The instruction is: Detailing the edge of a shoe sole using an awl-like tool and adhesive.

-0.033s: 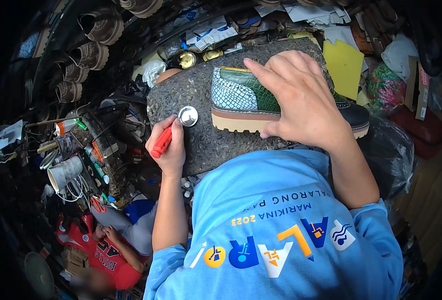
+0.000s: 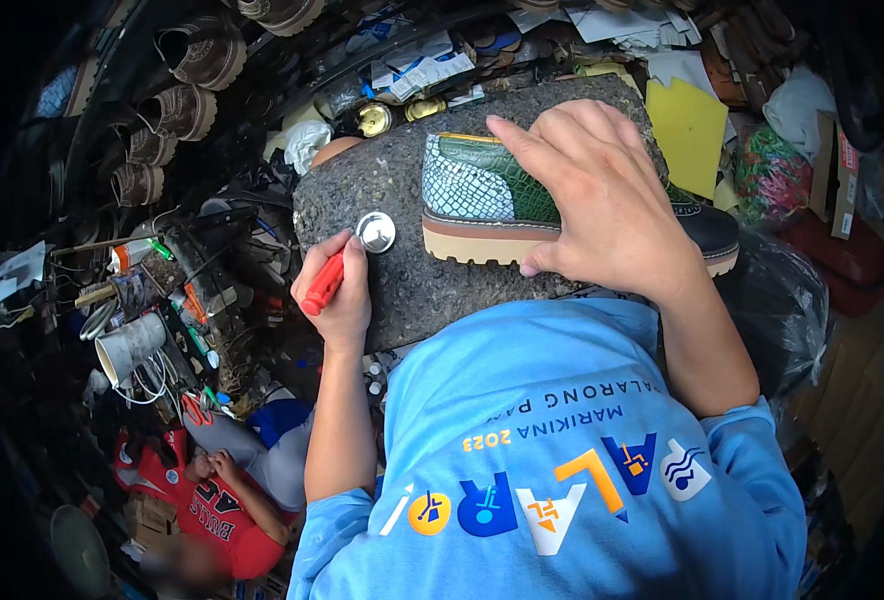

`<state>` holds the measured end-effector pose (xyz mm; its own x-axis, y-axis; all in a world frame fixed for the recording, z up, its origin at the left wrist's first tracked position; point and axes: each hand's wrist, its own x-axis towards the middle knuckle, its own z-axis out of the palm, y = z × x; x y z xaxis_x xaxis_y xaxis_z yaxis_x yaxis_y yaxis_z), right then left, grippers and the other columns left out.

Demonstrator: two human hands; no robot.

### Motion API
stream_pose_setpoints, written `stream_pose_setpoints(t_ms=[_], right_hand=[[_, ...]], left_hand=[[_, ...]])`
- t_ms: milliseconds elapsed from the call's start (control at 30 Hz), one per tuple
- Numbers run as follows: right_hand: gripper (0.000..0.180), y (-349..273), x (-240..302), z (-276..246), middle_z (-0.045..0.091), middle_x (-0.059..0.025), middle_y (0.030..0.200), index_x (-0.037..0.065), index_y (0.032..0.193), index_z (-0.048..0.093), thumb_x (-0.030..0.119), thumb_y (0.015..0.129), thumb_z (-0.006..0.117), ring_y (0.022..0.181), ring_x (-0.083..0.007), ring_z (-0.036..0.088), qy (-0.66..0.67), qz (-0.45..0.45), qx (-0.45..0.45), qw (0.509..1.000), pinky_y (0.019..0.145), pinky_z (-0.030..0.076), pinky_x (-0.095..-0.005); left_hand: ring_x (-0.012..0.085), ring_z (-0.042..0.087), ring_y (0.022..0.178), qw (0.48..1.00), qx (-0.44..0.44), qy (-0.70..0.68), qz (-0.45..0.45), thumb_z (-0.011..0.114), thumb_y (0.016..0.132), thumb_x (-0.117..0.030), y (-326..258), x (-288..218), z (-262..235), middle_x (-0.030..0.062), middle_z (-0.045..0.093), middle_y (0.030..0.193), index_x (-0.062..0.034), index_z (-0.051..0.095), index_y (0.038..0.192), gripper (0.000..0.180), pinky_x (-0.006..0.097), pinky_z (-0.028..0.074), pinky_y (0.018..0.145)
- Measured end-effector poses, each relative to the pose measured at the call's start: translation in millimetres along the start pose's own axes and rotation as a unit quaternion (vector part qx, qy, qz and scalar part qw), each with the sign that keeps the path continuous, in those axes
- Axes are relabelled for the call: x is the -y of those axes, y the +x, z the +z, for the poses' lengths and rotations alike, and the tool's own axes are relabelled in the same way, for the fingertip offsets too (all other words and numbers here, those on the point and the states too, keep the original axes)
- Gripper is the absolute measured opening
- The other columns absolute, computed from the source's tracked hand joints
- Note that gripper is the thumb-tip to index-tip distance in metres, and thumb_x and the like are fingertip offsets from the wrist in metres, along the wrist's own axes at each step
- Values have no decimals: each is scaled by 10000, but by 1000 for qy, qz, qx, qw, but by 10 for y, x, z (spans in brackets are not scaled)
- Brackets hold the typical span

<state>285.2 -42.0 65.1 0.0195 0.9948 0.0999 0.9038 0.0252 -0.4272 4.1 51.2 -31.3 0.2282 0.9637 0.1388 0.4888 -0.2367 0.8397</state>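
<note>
My left hand (image 2: 340, 290) is closed around a red-handled tool (image 2: 323, 287); its working end is hidden, so I cannot tell its kind. Just beyond my fingertips a small, round, shallow silver dish (image 2: 376, 232) lies on a dark, rough stone-like block (image 2: 392, 290). My right hand (image 2: 602, 200) spans a shoe (image 2: 470, 190), with the thumb at its sole and the fingers over its far side. The shoe lies on the block, toe to the right. It has a white scale-patterned heel, green textured sides, a black toe and a thick cream ridged sole.
Brown shoes (image 2: 202, 52) line a rack at the upper left. Tools, a white cup (image 2: 130, 348) and cables clutter the left side. Jars (image 2: 374, 120), papers and a yellow sheet (image 2: 684, 135) lie beyond the block. Another person in a red shirt (image 2: 227, 530) is at the lower left.
</note>
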Motion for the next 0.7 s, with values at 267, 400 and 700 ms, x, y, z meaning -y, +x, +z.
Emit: stream_pose_setpoints(t_ms=[267,400,700], right_hand=[[884,10,-10,33,587,-73,1065,31,1309,571,256,521,904,1137,-257,501,6,6,-8,1000,1052,339,-473],[886,-56,49,-7,571,-77,1064,41,1318,565,231,518,895,1136,-271,502,11,20,-11,1000,1060,334,-482],[600,-106,92,78,593,-76,996,20,1226,633,182,663,764,1062,-250,523,-22,10,-66,998,1013,365,-514]], left_hand=[[110,617,691,995,6,-88,-41,687,885,-90,-9,-128,-56,86,689,816,44,675,972,159,234,483,661],[164,602,702,966,74,-240,59,621,872,-49,2,-709,-48,158,627,852,54,616,969,142,259,491,658],[275,688,836,917,171,-360,30,595,830,38,-20,-1102,257,152,635,752,49,587,859,32,409,552,822]])
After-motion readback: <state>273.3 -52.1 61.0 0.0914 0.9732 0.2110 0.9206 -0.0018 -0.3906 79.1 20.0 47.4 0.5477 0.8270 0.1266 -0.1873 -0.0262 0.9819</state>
